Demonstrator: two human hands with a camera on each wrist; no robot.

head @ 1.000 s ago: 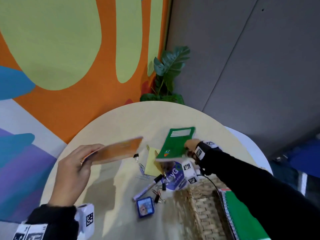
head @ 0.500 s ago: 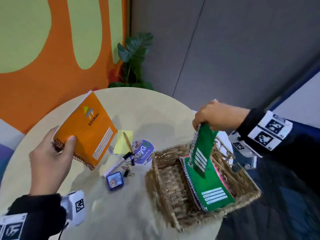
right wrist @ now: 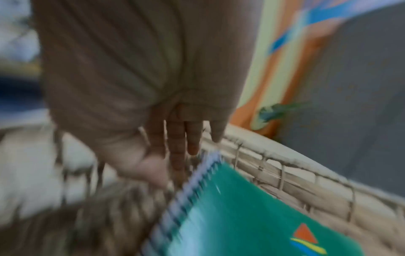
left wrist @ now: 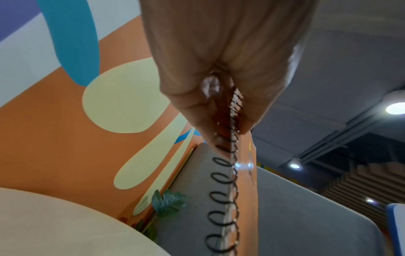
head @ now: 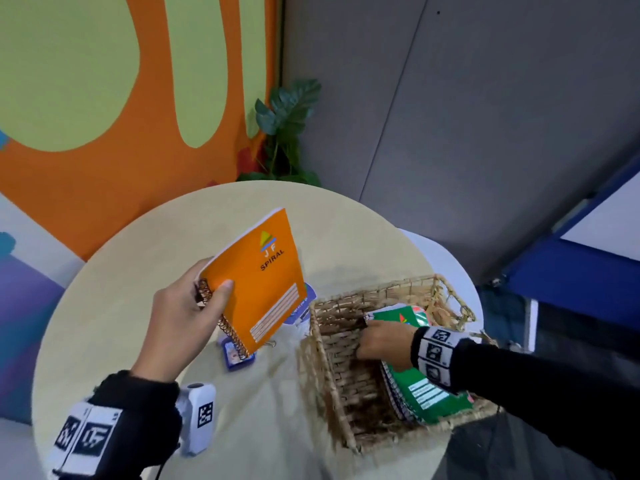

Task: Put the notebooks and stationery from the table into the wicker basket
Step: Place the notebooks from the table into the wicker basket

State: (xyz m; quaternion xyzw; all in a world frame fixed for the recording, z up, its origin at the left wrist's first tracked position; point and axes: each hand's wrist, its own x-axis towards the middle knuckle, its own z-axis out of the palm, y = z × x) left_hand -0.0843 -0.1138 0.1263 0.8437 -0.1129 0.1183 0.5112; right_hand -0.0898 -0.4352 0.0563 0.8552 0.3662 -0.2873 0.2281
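Note:
My left hand [head: 211,292] grips an orange spiral notebook [head: 263,271] by its wire-bound corner and holds it tilted above the table. In the left wrist view the left hand [left wrist: 223,107] pinches the black spiral [left wrist: 221,195]. The wicker basket [head: 325,368] stands at the table's right edge. A green spiral notebook [head: 412,315] lies in it on top of another green one [head: 429,400]. My right hand [head: 370,341] is down inside the basket. In the blurred right wrist view the right hand [right wrist: 181,152] has straight fingers at the spiral edge of the green notebook [right wrist: 241,216], inside the basket wall [right wrist: 285,173].
On the round beige table [head: 138,271], partly hidden under the orange notebook, lie a small blue case [head: 235,356] and a round blue-white item [head: 303,306]. A potted plant [head: 287,133] stands behind the table by the grey wall. The basket overhangs the table's right edge.
My right hand brought the green notebook down from upright over the basket to lying flat inside, and its fingers have straightened. My left hand moved the orange notebook to the right, towards the basket.

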